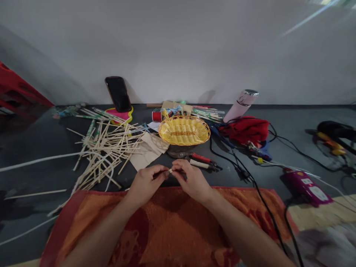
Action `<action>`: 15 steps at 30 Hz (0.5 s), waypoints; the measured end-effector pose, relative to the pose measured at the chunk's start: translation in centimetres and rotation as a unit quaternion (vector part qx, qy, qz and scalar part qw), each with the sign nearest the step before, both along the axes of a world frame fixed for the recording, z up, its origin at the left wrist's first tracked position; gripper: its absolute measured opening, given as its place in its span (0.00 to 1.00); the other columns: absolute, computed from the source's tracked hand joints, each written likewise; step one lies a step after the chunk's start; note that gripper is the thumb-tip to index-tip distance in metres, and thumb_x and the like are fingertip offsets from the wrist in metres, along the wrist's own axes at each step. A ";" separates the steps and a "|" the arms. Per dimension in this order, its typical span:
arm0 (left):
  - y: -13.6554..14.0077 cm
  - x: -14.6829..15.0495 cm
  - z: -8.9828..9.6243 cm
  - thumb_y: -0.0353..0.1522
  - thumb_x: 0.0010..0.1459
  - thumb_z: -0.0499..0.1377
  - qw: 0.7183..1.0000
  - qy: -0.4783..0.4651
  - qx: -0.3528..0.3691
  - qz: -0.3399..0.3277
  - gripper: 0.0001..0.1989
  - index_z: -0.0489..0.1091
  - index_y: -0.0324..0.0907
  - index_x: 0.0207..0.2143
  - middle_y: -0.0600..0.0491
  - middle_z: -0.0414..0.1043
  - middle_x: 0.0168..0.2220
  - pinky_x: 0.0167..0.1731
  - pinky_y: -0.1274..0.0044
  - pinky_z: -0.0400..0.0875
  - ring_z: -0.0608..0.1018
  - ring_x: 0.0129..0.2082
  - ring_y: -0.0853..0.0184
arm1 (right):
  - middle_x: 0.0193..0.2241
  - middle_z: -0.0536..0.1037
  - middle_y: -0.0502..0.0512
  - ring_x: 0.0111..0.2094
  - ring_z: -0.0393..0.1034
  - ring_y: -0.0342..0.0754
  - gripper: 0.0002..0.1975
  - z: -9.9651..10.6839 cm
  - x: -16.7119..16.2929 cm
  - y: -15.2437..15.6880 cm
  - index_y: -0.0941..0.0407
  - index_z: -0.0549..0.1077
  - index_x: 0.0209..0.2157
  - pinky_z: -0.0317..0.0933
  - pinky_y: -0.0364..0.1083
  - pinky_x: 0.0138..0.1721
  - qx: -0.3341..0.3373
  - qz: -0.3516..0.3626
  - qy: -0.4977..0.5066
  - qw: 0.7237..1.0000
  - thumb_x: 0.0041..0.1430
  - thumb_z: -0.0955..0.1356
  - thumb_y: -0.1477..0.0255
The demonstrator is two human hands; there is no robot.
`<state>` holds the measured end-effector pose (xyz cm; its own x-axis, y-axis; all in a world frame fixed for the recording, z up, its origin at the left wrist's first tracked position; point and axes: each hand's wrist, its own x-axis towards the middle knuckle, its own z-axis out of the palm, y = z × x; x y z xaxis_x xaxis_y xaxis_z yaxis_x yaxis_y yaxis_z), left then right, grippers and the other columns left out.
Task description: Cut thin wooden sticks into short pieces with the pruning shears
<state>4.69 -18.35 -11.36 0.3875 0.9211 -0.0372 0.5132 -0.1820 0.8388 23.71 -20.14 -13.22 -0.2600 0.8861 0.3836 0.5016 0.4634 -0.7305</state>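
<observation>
My left hand point(148, 182) and my right hand point(191, 180) meet above the front edge of an orange towel point(178, 230). Between their fingertips is a small pale piece point(170, 171), coloured like the wooden sticks; its exact kind is too small to make out. Both hands are closed in a pinch on it. Just beyond them lie pliers with red and white handles point(200, 158). Behind those sits an oval yellow woven basket point(184, 130). Left of my hands spreads a loose heap of thin wooden sticks point(111, 148), partly over a brown paper sheet point(147, 152).
A phone point(118, 94) leans at the wall. A red thread spool point(157, 116) stands behind the basket. To the right are a pink bottle point(240, 105), red cloth point(247, 129), black cables point(233, 157) and a purple box point(308, 188). A white cord point(47, 159) crosses at left.
</observation>
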 end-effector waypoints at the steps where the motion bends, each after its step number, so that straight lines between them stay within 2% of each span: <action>1: 0.0 0.0 0.0 0.39 0.61 0.53 1.000 0.005 -0.002 0.000 0.13 0.75 0.44 0.38 0.57 0.79 0.31 0.34 0.81 0.68 0.78 0.32 0.69 | 0.38 0.77 0.55 0.41 0.74 0.47 0.13 0.0 0.0 0.0 0.55 0.64 0.48 0.68 0.46 0.44 0.013 0.002 -0.015 1.000 0.62 0.64 0.77; 9: -0.1 0.1 0.0 0.41 0.60 0.55 0.999 0.049 0.011 0.002 0.12 0.76 0.47 0.39 0.57 0.79 0.37 0.36 0.80 0.67 0.78 0.35 0.67 | 0.42 0.77 0.59 0.42 0.74 0.50 0.13 -0.1 0.2 0.0 0.56 0.65 0.50 0.68 0.49 0.43 0.090 0.015 -0.096 0.991 0.64 0.61 0.77; 15: -0.1 0.1 0.4 0.41 0.61 0.54 0.999 -0.008 -0.015 -0.034 0.13 0.75 0.44 0.33 0.58 0.76 0.28 0.32 0.81 0.66 0.76 0.30 0.69 | 0.38 0.78 0.54 0.39 0.74 0.46 0.13 -0.2 0.5 0.1 0.55 0.68 0.49 0.67 0.45 0.43 0.018 -0.001 -0.003 1.000 0.62 0.66 0.75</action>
